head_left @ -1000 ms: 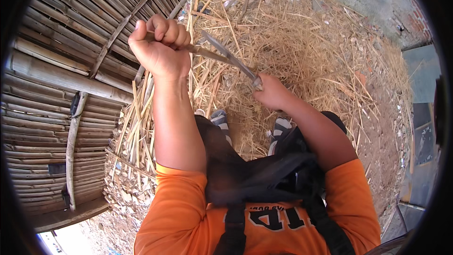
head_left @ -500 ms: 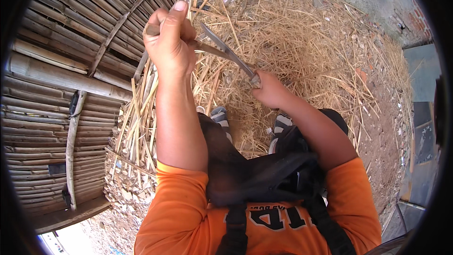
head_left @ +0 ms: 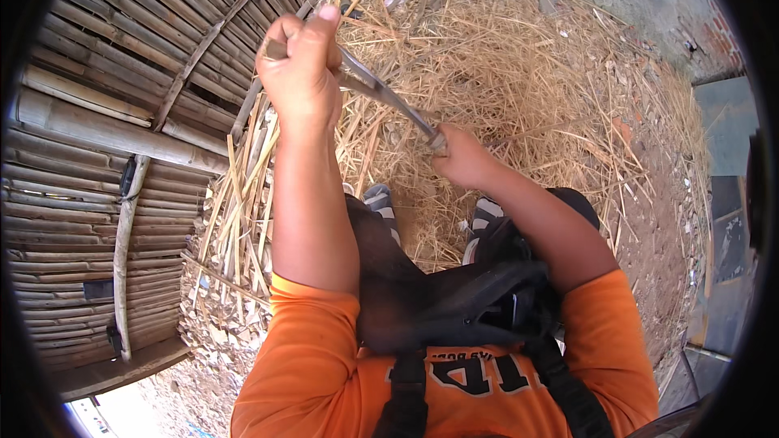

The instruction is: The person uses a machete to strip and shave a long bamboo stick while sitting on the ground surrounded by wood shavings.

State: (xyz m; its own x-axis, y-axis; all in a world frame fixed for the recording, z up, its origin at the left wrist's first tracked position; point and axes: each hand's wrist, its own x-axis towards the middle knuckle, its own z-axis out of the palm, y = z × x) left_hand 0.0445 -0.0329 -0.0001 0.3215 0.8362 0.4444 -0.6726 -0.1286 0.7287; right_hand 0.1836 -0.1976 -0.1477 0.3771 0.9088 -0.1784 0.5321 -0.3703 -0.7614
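My left hand (head_left: 302,65) is raised near the slatted bamboo wall, its fingers wrapped round a brown stick (head_left: 359,86) whose end pokes out past the fist. My right hand (head_left: 464,157), lower and to the right, grips the handle of a long knife (head_left: 395,99). The knife's narrow grey blade slants up to the left along the stick, with its tip close to my left fingers. Where the stick's far end lies, behind the blade and near my right hand, cannot be made out.
Bamboo-slat wall (head_left: 122,146) rises along the left, with loose split strips (head_left: 235,195) at its foot. Dry straw and shavings (head_left: 503,57) cover the ground ahead. A rough wall (head_left: 641,0) stands at the back right, grey panels (head_left: 730,219) at the right edge.
My left hand has shifted slightly right with the stick. The knife blade has swung in against the stick, its tip nearer my left fingers. My right hand has barely moved.
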